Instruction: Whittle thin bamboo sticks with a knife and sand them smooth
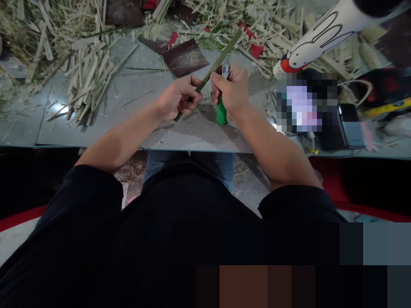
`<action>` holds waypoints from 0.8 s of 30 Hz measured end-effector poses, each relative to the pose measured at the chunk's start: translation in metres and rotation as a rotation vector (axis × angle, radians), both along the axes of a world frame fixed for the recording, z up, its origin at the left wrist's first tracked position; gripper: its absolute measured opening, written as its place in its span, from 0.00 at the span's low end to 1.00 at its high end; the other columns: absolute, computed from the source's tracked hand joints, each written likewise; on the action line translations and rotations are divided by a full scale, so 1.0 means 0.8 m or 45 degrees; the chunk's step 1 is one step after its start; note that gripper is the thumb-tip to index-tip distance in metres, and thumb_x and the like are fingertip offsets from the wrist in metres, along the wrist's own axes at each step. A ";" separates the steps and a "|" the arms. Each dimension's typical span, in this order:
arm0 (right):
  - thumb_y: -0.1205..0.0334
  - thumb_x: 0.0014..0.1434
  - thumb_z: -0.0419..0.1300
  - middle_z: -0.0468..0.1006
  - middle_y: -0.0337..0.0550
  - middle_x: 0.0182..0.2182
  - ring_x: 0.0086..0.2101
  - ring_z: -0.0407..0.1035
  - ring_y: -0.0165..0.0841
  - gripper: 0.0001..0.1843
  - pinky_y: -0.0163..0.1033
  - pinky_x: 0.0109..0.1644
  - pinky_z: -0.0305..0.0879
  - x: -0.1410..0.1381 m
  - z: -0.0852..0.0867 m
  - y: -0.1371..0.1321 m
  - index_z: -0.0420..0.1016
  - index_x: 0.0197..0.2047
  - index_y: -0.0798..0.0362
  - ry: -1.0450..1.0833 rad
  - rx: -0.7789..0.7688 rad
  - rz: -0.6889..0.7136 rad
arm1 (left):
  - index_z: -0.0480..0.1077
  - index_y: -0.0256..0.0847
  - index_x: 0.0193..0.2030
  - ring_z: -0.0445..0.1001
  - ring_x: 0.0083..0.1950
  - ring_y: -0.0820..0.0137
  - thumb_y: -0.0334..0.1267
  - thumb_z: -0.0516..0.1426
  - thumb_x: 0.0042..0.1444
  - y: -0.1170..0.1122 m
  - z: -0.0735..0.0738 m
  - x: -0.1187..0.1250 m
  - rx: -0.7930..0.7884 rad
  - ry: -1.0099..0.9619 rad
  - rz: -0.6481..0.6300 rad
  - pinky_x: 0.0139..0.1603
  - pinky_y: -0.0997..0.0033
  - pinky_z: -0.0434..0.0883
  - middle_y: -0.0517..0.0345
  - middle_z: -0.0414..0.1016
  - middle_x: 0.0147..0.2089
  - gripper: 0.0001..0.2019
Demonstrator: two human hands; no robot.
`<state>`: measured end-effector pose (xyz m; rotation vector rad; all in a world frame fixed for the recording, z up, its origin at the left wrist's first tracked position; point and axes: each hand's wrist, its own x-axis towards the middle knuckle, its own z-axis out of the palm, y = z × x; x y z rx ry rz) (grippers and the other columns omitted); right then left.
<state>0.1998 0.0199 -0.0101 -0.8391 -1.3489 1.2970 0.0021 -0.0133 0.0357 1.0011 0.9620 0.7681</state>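
My left hand (181, 98) is closed round the lower part of a long green bamboo strip (226, 50), which slants up to the right. My right hand (233, 87) grips a green-handled knife (221, 112). Its handle points down toward me, and a short bit of metal shows above the fingers; the rest of the blade is hidden. The right thumb and fingertips meet the strip near its middle. Under both hands lies a grey textured mat (205, 132), and a dark brown sheet of sandpaper (185, 57) rests just beyond them.
Pale split strips (93, 83) lie in a bundle at left. Shavings and offcuts (218, 17) heap along the back, with red scraps among them. At right are a white rabbit-print tumbler (316, 40), a blurred-out lit screen (302, 107), a dark phone-like device (351, 124) and a cable.
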 end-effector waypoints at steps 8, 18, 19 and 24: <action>0.39 0.70 0.73 0.55 0.30 0.18 0.29 0.61 0.41 0.23 0.48 0.38 0.60 0.007 -0.001 0.007 0.65 0.39 0.38 0.026 -0.126 0.275 | 0.64 0.52 0.38 0.48 0.26 0.74 0.49 0.81 0.40 0.010 -0.008 -0.007 0.045 -0.101 -0.116 0.31 0.60 0.46 0.68 0.61 0.25 0.31; 0.36 0.75 0.61 0.66 0.40 0.19 0.20 0.60 0.37 0.26 0.44 0.24 0.62 0.009 0.017 -0.028 0.73 0.33 0.45 -0.273 -0.084 0.423 | 0.60 0.51 0.44 0.48 0.25 0.78 0.52 0.76 0.55 0.010 -0.011 -0.012 0.250 -0.030 -0.203 0.33 0.61 0.40 0.67 0.71 0.31 0.28; 0.36 0.76 0.60 0.66 0.39 0.19 0.19 0.59 0.37 0.26 0.44 0.22 0.60 0.008 0.019 -0.029 0.73 0.33 0.46 -0.273 -0.098 0.481 | 0.59 0.51 0.45 0.47 0.24 0.78 0.52 0.76 0.55 0.009 -0.012 -0.012 0.275 -0.039 -0.218 0.32 0.62 0.39 0.67 0.72 0.31 0.29; 0.40 0.80 0.62 0.65 0.37 0.17 0.16 0.57 0.33 0.27 0.39 0.18 0.54 0.009 0.025 -0.031 0.72 0.33 0.48 -0.268 -0.103 0.610 | 0.61 0.49 0.39 0.53 0.27 0.75 0.45 0.81 0.50 0.012 -0.026 -0.005 0.730 0.137 -0.096 0.33 0.64 0.46 0.71 0.60 0.28 0.31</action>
